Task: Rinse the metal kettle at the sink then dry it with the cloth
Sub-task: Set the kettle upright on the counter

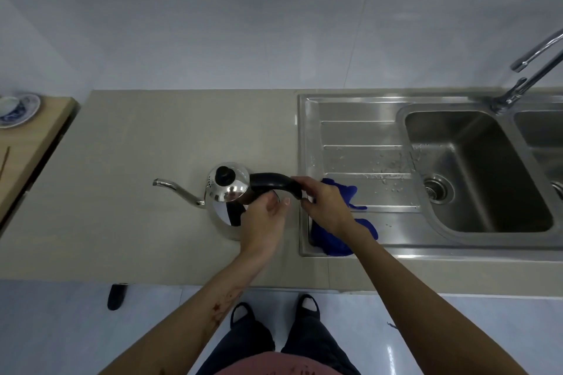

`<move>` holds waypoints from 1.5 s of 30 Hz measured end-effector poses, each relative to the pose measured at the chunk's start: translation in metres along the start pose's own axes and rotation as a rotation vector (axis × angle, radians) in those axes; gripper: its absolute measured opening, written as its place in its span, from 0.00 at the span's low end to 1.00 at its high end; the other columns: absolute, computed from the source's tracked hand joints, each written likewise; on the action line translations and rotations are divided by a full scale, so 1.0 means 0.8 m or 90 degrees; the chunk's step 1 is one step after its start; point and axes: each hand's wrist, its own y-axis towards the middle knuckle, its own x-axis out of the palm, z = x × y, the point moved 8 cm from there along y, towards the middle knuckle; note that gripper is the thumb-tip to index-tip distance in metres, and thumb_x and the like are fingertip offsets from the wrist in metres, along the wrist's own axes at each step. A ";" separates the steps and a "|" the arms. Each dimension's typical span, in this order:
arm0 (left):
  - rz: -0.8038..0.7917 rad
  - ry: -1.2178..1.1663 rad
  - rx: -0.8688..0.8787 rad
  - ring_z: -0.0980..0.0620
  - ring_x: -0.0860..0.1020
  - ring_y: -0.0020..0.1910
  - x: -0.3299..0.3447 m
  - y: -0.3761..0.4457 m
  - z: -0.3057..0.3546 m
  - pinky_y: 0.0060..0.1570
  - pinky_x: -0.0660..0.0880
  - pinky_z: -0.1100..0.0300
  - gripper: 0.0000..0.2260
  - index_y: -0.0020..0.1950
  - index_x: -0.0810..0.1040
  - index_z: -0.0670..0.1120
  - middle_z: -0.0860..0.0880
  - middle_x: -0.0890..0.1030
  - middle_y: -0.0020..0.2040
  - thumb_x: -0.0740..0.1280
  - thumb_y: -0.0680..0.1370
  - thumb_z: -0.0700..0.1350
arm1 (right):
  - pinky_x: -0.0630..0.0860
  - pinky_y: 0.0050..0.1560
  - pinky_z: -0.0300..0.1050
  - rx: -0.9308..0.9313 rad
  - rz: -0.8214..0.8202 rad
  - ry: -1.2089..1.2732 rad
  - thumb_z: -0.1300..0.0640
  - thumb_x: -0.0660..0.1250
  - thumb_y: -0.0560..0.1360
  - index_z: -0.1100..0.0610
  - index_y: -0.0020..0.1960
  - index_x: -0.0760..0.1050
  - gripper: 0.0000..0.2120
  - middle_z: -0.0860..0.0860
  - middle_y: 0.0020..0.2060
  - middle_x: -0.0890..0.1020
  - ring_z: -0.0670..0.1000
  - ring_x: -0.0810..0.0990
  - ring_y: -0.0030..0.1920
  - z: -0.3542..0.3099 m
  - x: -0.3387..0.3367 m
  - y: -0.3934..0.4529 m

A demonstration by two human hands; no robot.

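The right hand [324, 204] curls around the end of the black handle [274, 181] of the metal kettle [227, 192], while the left hand [263, 219] rests half-open against the kettle's side, fingers loose. The kettle stands on the counter [137, 161], lid on, spout pointing left, just beside the drainboard [365, 137]. It looks like the start: lift and carry right to the sink basin [475, 167] under the faucet [530, 70]. The blue cloth [338, 240] lies crumpled on the drainboard under the right wrist, in the path, so the kettle must clear it
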 end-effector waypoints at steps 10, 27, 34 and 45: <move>0.108 -0.034 -0.055 0.58 0.81 0.44 -0.011 -0.001 -0.022 0.37 0.70 0.74 0.13 0.51 0.81 0.42 0.50 0.84 0.45 0.70 0.76 0.52 | 0.73 0.47 0.24 -0.097 0.022 0.033 0.73 0.62 0.73 0.58 0.58 0.82 0.19 0.52 0.49 0.87 0.33 0.80 0.42 -0.005 -0.001 -0.022; 0.209 0.133 -0.087 0.49 0.74 0.41 -0.105 -0.005 -0.053 0.38 0.70 0.59 0.11 0.52 0.74 0.39 0.46 0.76 0.47 0.71 0.73 0.41 | 0.75 0.64 0.44 -0.076 -0.161 0.029 0.56 0.73 0.74 0.55 0.74 0.66 0.31 0.53 0.67 0.75 0.50 0.74 0.65 -0.051 0.027 0.040; 0.223 -0.030 -0.140 0.52 0.71 0.31 -0.142 0.011 -0.083 0.26 0.69 0.62 0.06 0.44 0.74 0.40 0.48 0.74 0.35 0.69 0.71 0.34 | 0.60 0.74 0.48 -0.098 -0.247 -0.016 0.55 0.75 0.72 0.51 0.79 0.53 0.43 0.51 0.76 0.63 0.52 0.62 0.74 -0.070 0.067 0.063; 0.117 -0.041 -0.062 0.53 0.69 0.29 -0.175 0.096 -0.070 0.23 0.63 0.66 0.11 0.38 0.73 0.46 0.49 0.74 0.32 0.65 0.70 0.30 | 0.70 0.68 0.57 -0.103 -0.092 0.066 0.49 0.80 0.65 0.47 0.75 0.62 0.44 0.48 0.69 0.71 0.51 0.69 0.68 -0.095 0.046 0.107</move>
